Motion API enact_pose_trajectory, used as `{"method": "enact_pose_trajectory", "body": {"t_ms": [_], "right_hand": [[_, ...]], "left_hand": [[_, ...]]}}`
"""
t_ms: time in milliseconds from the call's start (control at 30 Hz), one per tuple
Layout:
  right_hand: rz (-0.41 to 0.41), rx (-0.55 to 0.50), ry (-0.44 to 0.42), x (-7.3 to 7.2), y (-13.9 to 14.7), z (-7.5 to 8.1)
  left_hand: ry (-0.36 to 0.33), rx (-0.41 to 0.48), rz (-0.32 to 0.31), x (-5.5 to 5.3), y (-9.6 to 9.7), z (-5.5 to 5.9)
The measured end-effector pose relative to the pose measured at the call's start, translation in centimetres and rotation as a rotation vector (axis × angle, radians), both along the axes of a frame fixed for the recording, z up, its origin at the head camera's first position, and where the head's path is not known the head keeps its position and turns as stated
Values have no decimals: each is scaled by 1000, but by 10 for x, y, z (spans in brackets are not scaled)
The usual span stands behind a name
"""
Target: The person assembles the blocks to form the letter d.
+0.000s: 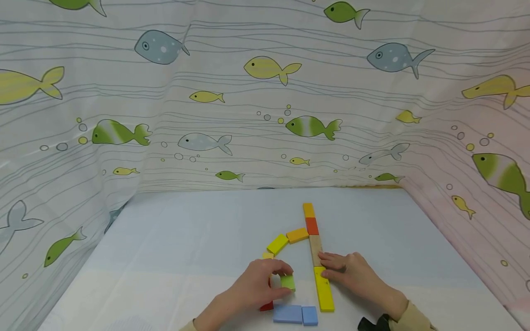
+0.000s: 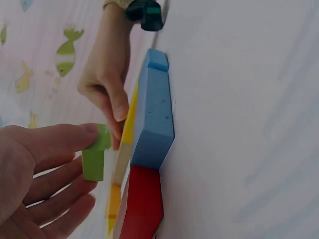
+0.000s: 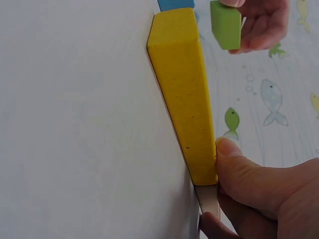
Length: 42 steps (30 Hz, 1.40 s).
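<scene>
My left hand (image 1: 257, 284) pinches a small green block (image 1: 287, 282) between thumb and fingers, above the inside of a block outline. In the left wrist view the green block (image 2: 93, 165) is held clear of the table. My right hand (image 1: 358, 276) touches the straight row on its right side. Its thumb rests against the long yellow block (image 1: 325, 292), and a fingertip lies at the natural wood block (image 1: 316, 250). Nearest the left hand are a red block (image 1: 267, 305), partly hidden under it, and a long blue block (image 1: 287, 314).
A short blue block (image 1: 309, 316) adjoins the long blue one. Beyond the wood block lie an orange-red block (image 1: 312, 226) and a yellow-orange block (image 1: 308, 210). An orange block (image 1: 297, 235) and a yellow block (image 1: 277, 244) curve leftward. A fish-print curtain (image 1: 248, 115) surrounds the white table (image 1: 186, 230).
</scene>
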State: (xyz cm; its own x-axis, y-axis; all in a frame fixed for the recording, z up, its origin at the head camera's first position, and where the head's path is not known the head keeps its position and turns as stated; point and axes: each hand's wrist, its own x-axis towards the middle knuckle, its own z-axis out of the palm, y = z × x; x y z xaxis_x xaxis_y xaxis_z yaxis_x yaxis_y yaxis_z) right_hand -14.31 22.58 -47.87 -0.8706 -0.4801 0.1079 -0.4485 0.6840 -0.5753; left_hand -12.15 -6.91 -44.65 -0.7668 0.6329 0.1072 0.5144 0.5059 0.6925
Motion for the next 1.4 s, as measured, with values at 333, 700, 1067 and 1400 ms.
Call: {"method": "enact_pose_trajectory", "body": {"t_ms": [333,700,1067,1400], "right_hand": [[19,-16,20,-1,0,-1],[13,-42,5,-2,-3,-2],[-1,-30,1,-1,-2,-1],[-14,-20,24,1,0,-1]], "left_hand": [[-31,-34,-110,17,30,-5],[-17,-148,-208,23,63,-12],[-49,-174,-272,24,74,-15],[23,-155,-303,25,71,-16]]}}
